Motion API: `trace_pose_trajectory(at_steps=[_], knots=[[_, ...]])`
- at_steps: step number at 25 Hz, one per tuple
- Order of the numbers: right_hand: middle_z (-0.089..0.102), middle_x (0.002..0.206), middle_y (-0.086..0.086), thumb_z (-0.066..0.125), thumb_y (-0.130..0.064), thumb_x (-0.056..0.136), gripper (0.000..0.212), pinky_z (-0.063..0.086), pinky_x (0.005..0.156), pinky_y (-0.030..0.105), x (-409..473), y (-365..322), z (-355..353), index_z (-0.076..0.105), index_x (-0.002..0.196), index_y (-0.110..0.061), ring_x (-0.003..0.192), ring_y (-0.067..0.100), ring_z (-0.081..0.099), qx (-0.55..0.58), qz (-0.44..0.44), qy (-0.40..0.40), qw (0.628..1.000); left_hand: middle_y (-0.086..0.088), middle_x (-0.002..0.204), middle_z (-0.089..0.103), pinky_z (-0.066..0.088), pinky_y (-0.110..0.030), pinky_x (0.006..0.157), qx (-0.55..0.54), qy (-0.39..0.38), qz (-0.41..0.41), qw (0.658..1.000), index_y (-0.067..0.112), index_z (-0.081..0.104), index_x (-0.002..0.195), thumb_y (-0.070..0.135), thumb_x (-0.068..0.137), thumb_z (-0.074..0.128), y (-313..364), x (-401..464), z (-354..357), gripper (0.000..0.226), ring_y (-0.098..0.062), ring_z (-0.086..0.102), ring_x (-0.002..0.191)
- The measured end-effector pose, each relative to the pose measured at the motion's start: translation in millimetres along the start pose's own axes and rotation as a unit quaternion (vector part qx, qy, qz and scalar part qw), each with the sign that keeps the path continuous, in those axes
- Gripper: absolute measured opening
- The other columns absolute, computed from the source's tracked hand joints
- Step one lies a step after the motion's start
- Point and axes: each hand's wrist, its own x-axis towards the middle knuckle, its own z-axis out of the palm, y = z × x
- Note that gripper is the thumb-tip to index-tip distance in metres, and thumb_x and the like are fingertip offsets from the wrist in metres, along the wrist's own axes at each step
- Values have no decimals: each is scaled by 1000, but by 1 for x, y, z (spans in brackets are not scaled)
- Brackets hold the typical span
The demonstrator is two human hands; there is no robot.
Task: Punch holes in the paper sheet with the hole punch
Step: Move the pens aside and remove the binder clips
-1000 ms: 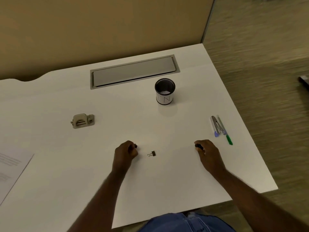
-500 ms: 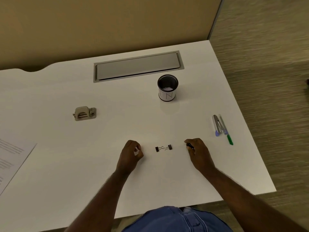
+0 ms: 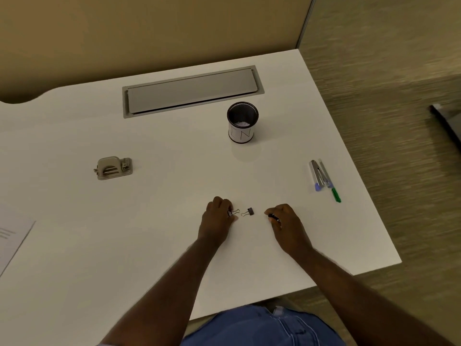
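Note:
The grey hole punch (image 3: 113, 168) stands alone on the white desk, far left of both hands. Only a corner of the printed paper sheet (image 3: 12, 236) shows, at the left edge. My left hand (image 3: 216, 219) is curled, its fingertips pinching a small black binder clip (image 3: 231, 212) against the desk. A second binder clip (image 3: 249, 211) lies loose just right of it, the wire handles of the two almost touching. My right hand (image 3: 285, 222) is closed around another small black object (image 3: 272, 216), probably a clip, a little right of the loose one.
A black mesh cup (image 3: 242, 123) with a white label stands behind the hands. Pens and a green marker (image 3: 323, 179) lie near the desk's right edge (image 3: 369, 196). A grey cable hatch (image 3: 192, 91) sits flush at the back, below a tan partition.
My left hand brought its clip to the right, beside the loose clip on the desk. My right hand slid left toward them, still closed on its black object.

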Motion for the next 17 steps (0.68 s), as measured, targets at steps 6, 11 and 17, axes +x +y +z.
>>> trace_pose_trajectory(at_steps=[6,11,17], knots=[[60,104,9,55,-3,90,20,53,84,28,1,7,-3,65,106,-7,92,17,61,6,7,6,1000,-4,71,55,39,-27,59,-204,5,-21,979,13,42,82,3,87,48,7,-1,-6,13,-13,47,62],[61,104,8,56,-3,89,19,50,83,23,1,15,-6,65,105,-8,92,15,61,24,22,18,999,10,65,45,36,-22,56,-280,6,-37,959,21,51,90,19,77,53,22,4,2,13,-3,40,55],[61,104,9,57,-3,89,19,47,84,19,1,25,-14,65,106,-6,92,12,59,30,15,30,999,5,102,51,43,-29,69,-63,-53,29,996,22,53,106,35,78,71,32,9,16,35,-15,54,86]])
